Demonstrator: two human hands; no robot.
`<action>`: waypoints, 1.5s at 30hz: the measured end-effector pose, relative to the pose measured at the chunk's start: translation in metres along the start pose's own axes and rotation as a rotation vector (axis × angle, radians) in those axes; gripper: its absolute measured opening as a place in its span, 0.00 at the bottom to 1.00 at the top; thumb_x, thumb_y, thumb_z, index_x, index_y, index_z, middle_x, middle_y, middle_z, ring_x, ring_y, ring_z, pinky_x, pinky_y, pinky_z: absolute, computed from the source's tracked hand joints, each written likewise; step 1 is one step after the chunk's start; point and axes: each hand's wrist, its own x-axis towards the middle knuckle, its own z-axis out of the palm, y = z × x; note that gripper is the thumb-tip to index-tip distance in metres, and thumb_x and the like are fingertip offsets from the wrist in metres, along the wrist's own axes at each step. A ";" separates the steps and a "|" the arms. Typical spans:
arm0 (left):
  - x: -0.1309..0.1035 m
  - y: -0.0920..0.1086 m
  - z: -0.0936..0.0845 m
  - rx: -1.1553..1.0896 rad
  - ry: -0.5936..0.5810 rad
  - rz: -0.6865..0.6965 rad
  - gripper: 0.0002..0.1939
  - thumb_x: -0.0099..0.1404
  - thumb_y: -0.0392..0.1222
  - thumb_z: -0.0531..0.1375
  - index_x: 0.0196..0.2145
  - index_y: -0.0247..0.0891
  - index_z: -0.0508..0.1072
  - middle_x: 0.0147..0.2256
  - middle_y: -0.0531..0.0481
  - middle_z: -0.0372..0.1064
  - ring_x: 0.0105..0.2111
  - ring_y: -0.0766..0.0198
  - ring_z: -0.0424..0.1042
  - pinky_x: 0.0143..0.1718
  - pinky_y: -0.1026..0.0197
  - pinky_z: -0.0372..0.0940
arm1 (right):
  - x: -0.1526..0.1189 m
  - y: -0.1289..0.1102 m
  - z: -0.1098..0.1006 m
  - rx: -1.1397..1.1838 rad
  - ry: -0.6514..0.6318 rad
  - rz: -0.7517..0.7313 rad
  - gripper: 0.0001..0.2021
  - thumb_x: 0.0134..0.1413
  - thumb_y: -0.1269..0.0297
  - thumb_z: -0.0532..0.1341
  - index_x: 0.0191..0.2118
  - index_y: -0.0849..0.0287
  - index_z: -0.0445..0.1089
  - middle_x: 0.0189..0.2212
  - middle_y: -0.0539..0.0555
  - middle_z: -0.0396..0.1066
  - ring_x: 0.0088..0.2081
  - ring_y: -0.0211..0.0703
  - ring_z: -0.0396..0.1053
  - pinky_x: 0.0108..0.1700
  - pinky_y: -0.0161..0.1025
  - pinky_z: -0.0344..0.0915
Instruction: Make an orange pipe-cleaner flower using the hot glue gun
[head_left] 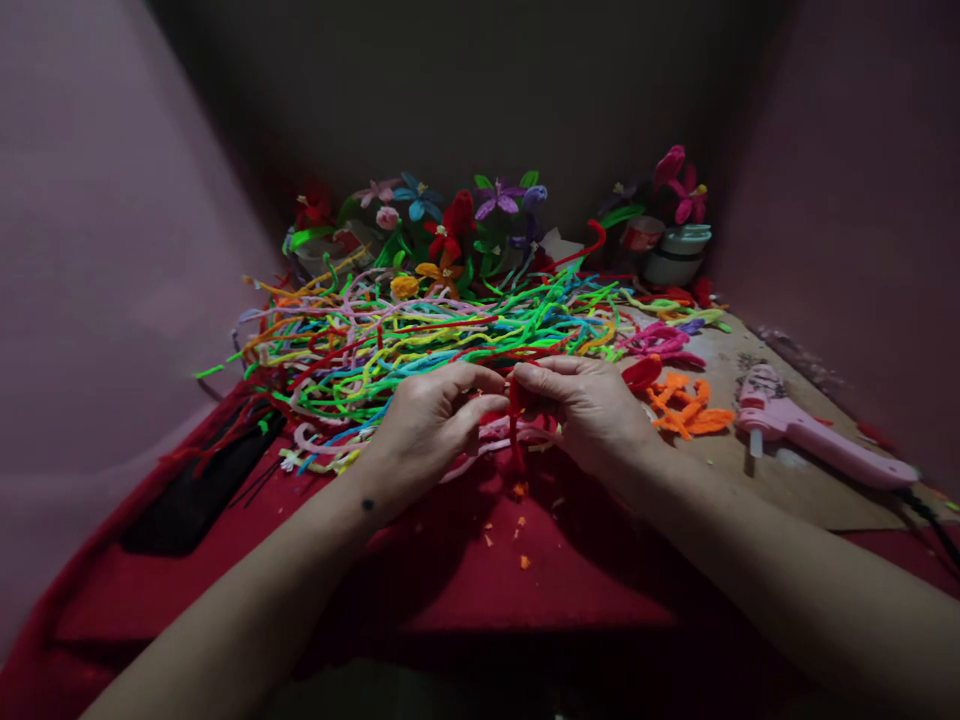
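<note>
Both hands meet over the front of the table, fingertips nearly touching. My right hand (592,405) is closed, its thumb and fingers pinching a red pipe cleaner (516,432) whose end hangs down between the hands. My left hand (431,420) is also closed, thumb and forefinger pressed at the same red pipe cleaner from the left. How it is bent inside the fingers is hidden. Just behind the hands spreads a big tangled heap of coloured pipe cleaners (420,335). Orange bent pipe-cleaner pieces (686,405) lie right of my right hand.
A pink hot glue gun (825,440) rests on a brown board (795,495) at the right, its cord trailing off. Pipe-cleaner flowers (446,235) and a lidded jar (677,255) stand at the back. A black flat object (199,480) lies left on the red cloth (450,580), which carries orange scraps.
</note>
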 end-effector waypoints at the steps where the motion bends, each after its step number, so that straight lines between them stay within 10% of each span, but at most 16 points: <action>1: 0.000 0.002 0.001 -0.049 -0.037 -0.046 0.09 0.57 0.42 0.56 0.33 0.38 0.75 0.20 0.54 0.67 0.16 0.71 0.61 0.17 0.70 0.53 | 0.000 0.000 0.000 -0.008 0.002 -0.004 0.08 0.38 0.63 0.67 0.24 0.62 0.72 0.19 0.48 0.69 0.19 0.33 0.63 0.24 0.34 0.60; 11: -0.001 -0.001 0.004 -0.304 -0.359 -0.316 0.10 0.54 0.43 0.60 0.21 0.34 0.67 0.12 0.57 0.58 0.11 0.75 0.53 0.13 0.71 0.47 | 0.005 0.001 -0.003 0.067 -0.029 -0.007 0.09 0.36 0.63 0.69 0.20 0.62 0.69 0.15 0.46 0.65 0.17 0.31 0.59 0.21 0.32 0.56; 26: 0.001 -0.004 0.001 -0.081 -0.226 0.026 0.11 0.57 0.41 0.57 0.21 0.32 0.68 0.18 0.58 0.55 0.19 0.75 0.53 0.19 0.71 0.49 | 0.001 0.001 0.000 -0.006 -0.059 -0.002 0.11 0.39 0.63 0.67 0.18 0.63 0.67 0.14 0.46 0.61 0.17 0.30 0.56 0.21 0.33 0.52; 45: 0.009 -0.006 -0.014 -0.239 -0.051 -0.067 0.09 0.52 0.43 0.62 0.30 0.35 0.74 0.24 0.55 0.67 0.23 0.72 0.62 0.24 0.69 0.57 | -0.010 -0.001 0.009 -0.287 -0.085 -0.041 0.10 0.43 0.63 0.62 0.19 0.63 0.67 0.16 0.45 0.59 0.20 0.31 0.53 0.25 0.34 0.48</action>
